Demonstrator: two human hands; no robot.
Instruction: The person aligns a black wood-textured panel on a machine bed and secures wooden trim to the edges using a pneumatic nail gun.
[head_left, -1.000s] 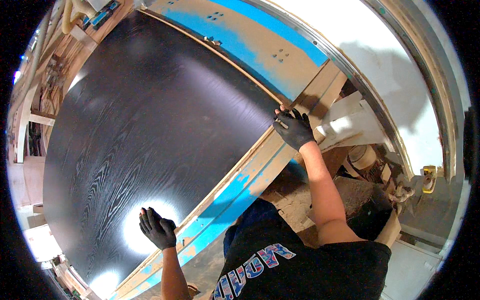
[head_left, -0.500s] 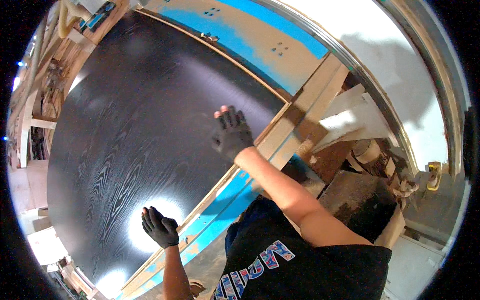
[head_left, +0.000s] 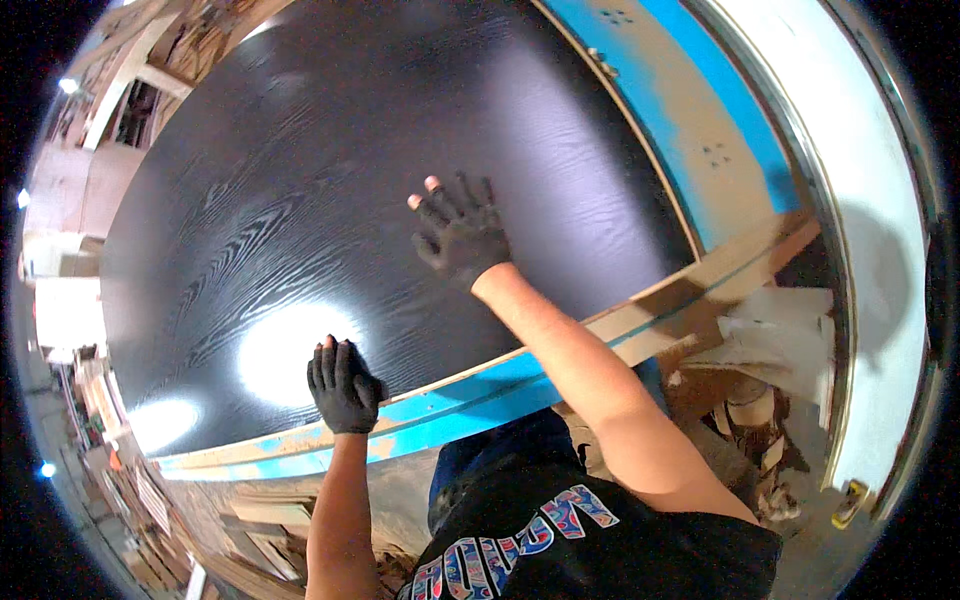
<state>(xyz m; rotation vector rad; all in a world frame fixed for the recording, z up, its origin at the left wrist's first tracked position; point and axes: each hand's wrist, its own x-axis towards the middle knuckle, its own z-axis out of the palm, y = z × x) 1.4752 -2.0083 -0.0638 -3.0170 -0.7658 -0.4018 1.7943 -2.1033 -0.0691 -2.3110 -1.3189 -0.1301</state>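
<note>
A large black panel with a wood-grain surface (head_left: 330, 190) lies in front of me, with bright light glaring off it. My left hand (head_left: 343, 385), in a dark glove, rests near the panel's front edge with its fingers stretched out. Farther in and to the right, my right hand (head_left: 463, 235) lies over the panel with fingers spread. Its dark glove leaves two fingertips bare. Neither hand holds anything. The panel sits on a blue-and-tan bench (head_left: 450, 405), whose edge runs between the panel and my body.
A blue-and-tan board with holes (head_left: 680, 130) borders the panel's right side, beside a white wall (head_left: 870, 150). Wood offcuts and debris lie on the floor at the lower right, near a yellow object (head_left: 850, 503). Stacked boards (head_left: 270, 510) stand below the bench at the left.
The view has turned, so the panel and bench edge appear rotated clockwise. My right hand now lies farther in from the panel's right-hand edge. Both hands stay open.
</note>
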